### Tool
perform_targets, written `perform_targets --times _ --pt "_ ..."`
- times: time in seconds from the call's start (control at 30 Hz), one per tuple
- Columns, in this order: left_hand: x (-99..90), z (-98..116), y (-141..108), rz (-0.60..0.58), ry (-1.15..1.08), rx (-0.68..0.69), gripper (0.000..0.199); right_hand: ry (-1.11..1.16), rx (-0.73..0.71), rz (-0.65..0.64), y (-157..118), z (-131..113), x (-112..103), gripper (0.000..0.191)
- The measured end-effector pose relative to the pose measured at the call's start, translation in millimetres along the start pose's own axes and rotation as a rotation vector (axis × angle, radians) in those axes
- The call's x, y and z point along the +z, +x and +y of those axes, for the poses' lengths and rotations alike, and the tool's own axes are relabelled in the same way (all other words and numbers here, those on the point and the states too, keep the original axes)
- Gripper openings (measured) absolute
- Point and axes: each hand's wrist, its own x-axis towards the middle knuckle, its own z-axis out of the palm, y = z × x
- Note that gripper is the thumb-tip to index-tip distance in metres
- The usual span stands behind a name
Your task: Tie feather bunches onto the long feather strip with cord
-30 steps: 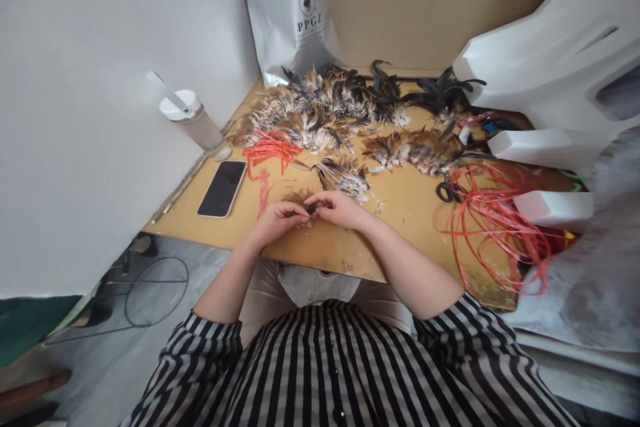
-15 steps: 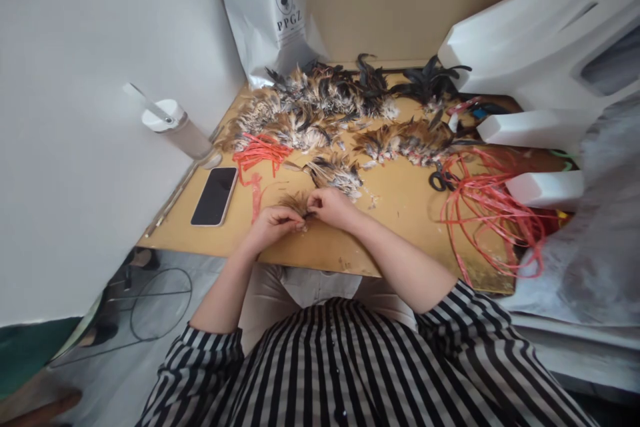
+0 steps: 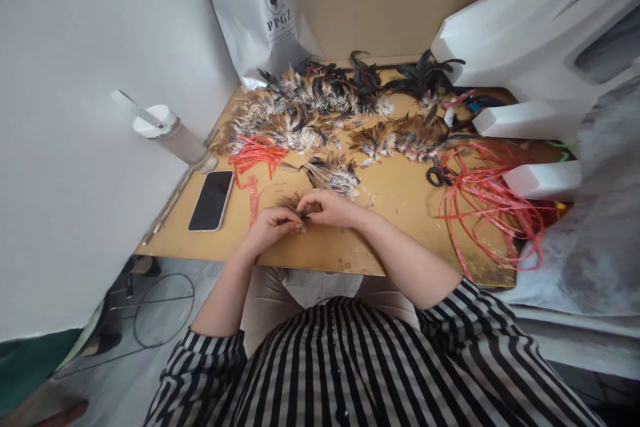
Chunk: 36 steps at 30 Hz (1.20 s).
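Feather bundle gripped in both hands at frame centre

One small feather bundle (image 3: 288, 202) is at the centre of the frame, above the table's near edge. Two hands grip it: the left hand (image 3: 273, 227) pinches its base, the right hand (image 3: 330, 207) closes its fingertips on it from the right. Just above lies one loose feather clump (image 3: 331, 173); one phone (image 3: 211, 201) is left of centre. Two lots of red strips are counted: a short bunch (image 3: 257, 154) left of centre and a long tangle (image 3: 493, 210) at right, beside one pair of scissors (image 3: 437, 176). One lidded cup (image 3: 173, 133) stands at left.

Against half a second earlier, the right fingers cover more of the bundle, and the view has shifted slightly.

The feather tips point to the upper left; the long axis slants down to the lower right.
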Motion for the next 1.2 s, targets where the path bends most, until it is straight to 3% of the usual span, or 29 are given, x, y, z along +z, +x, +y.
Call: perform_targets --times 0.17,0.37,0.57,0.7,0.73,0.8,0.9,1.07,1.2 --pt "0.0 -0.5 0.7 0.010 0.012 0.024 0.018 -0.094 0.142 0.106 4.0 4.0 12.2 0.010" --pt "0.2 -4.4 0.9 0.026 0.034 0.048 0.017 -0.226 0.233 0.170 1.3 3.4 9.6 0.007" --pt "0.9 -5.3 1.1 0.030 0.034 0.075 0.017 -0.271 0.205 0.214 -0.4 -0.6 8.9 0.009" --pt "0.9 -6.6 2.0 0.031 0.023 0.078 0.016 -0.094 0.122 0.339 -1.8 -14.7 0.8 0.016" --pt "0.8 -7.1 2.3 0.023 0.017 0.074 0.016 0.004 0.124 0.302 -2.3 -18.3 -1.9 0.017" --pt "0.5 -7.6 2.8 0.004 0.008 0.068 0.017 0.189 0.155 0.107 -3.3 -22.6 -6.1 0.020" --pt "0.4 -6.6 3.5 -0.008 0.017 0.072 0.018 0.225 0.211 -0.107 -3.6 -19.8 -5.7 0.020" --pt "1.2 -3.3 4.0 -0.002 0.070 0.121 0.016 0.047 0.231 0.005 -1.5 -8.4 5.4 0.019" --pt "1.0 -3.8 4.3 0.004 0.134 0.153 0.015 -0.076 0.176 -0.008 -1.4 -7.6 8.1 0.017"
